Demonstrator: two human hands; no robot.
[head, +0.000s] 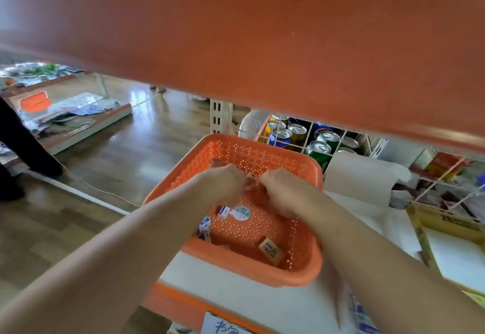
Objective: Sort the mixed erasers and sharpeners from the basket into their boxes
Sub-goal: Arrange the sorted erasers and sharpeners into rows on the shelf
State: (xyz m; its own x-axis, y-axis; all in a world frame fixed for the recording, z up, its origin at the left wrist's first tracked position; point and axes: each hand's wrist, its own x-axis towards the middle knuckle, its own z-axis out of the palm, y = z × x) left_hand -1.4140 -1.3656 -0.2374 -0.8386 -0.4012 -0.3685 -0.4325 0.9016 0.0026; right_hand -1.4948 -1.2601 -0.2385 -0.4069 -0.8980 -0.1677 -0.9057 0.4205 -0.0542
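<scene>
Your left hand (223,185) and right hand (283,193) curl together mid-frame, and I cannot tell what they hold; a loose pinch could drop pieces back into the basket (236,264).

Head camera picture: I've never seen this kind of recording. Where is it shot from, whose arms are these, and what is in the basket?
No machine: a person wears one wide-angle camera on the head, looking down at their bare arms. The left hand and right hand are close together in the orange basket, fingers curled; whether anything is in their grip is too blurred to tell. In the basket lie a round white-labelled piece, a small white-and-blue piece and a tan block. The basket sits on a white surface; drink cans stand behind it. The orange blur above is something close to the lens.
</scene>
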